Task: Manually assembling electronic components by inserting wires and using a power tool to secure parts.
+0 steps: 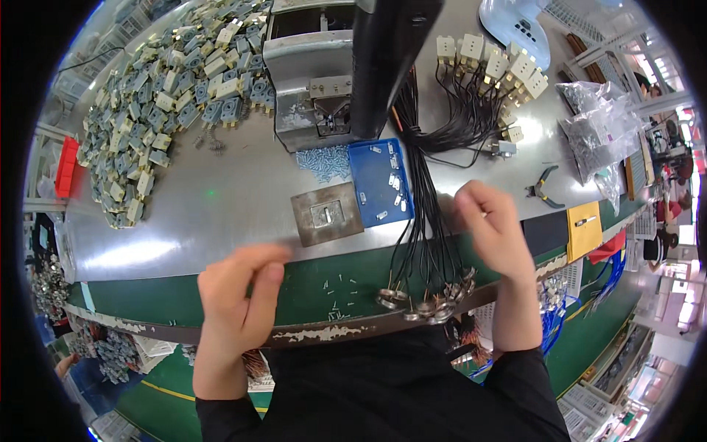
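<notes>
Over the table's front edge, my left hand (239, 295) has its index finger stretched out and its thumb apart, with nothing visible between them; the fingertip is blurred. To its right lies a steel plate (308, 229) with a small metal piece in its central recess. My right hand (492, 230) is closed in a pinch, thumb against index finger; anything in it is hidden. Beside it runs a bundle of black cables (421, 173) with round metal ends (429, 309). A blue tray (373, 193) of small metal tabs adjoins the plate, below a pile of bluish screws (322, 163).
A metal machine (308, 74) with a black column (383, 66) stands at the back. Grey-and-cream blocks (177, 96) heap at left; cream blocks (521, 70) end the cables. Pliers (545, 188), plastic bags (600, 129) and a yellow pad (583, 234) lie at right.
</notes>
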{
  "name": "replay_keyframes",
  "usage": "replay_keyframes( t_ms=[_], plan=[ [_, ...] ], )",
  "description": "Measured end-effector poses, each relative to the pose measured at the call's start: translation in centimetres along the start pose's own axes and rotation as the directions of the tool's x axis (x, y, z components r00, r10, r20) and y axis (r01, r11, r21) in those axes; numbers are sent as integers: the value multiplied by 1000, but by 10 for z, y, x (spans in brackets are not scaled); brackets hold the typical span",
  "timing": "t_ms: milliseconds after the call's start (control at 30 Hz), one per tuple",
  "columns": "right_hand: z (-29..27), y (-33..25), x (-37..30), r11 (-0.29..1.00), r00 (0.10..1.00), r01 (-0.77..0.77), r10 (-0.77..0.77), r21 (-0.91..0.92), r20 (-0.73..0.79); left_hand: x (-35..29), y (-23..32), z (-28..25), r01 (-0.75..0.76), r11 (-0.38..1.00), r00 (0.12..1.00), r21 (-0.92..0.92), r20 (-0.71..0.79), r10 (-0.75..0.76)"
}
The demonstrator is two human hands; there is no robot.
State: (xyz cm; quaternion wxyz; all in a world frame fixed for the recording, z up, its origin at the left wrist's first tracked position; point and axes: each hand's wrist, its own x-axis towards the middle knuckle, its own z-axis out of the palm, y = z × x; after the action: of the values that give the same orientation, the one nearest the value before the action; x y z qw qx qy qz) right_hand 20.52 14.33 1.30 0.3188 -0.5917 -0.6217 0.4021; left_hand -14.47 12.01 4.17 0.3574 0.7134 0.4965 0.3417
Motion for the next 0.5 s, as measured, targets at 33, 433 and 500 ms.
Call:
replay_keyframes(
  t_ms=[33,433,500],
  plan=[
    [8,7,5,1000,1000,4,-3,-29,13,5,8,5,328,941,940,-80,-76,-334],
    [51,-17,40,712,998,11,-49,-702,-34,35,-46,17,-372,927,928,50,5,372],
    [50,-18,45,708,1000,-15,9,-706,-12,34,-50,19,-440,896,897,-49,11,441]
  ],
)
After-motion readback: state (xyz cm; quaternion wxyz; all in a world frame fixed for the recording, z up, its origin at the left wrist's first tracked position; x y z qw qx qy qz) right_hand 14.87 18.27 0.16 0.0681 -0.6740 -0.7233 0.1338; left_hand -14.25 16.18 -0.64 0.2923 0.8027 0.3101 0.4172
